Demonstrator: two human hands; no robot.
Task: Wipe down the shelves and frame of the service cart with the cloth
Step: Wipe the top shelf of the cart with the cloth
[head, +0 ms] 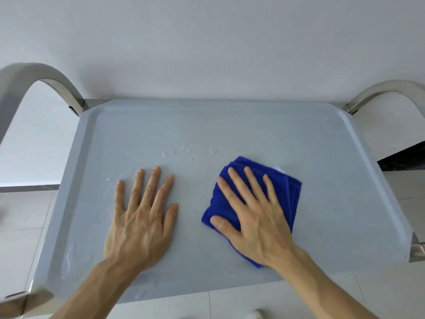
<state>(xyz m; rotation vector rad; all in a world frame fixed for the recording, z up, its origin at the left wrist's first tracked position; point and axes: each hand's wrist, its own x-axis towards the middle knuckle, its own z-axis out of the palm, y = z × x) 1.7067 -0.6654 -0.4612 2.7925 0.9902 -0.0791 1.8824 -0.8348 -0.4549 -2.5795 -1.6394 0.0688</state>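
The top shelf (pixel 253 125) of the service cart is a pale grey tray with a raised rim, its long axis running left to right across the view. A folded blue cloth (pixel 292 192) lies on the right half of this shelf, turned so that its corners point away to the upper left and toward the near right, its longer side slanting from near left to far right. The right hand (pixel 255 215) lies flat on top of the cloth, fingers straight and spread, pointing up and slightly left, thumb resting near the cloth's left corner; it presses rather than grips. The left hand (pixel 142 217) lies palm down on the bare shelf just left of centre, fingers straight and spread, holding nothing. Water droplets (pixel 181 150) and wet smears sit beyond its fingertips. Curved metal handles (pixel 55 79) of the frame rise at both far corners.
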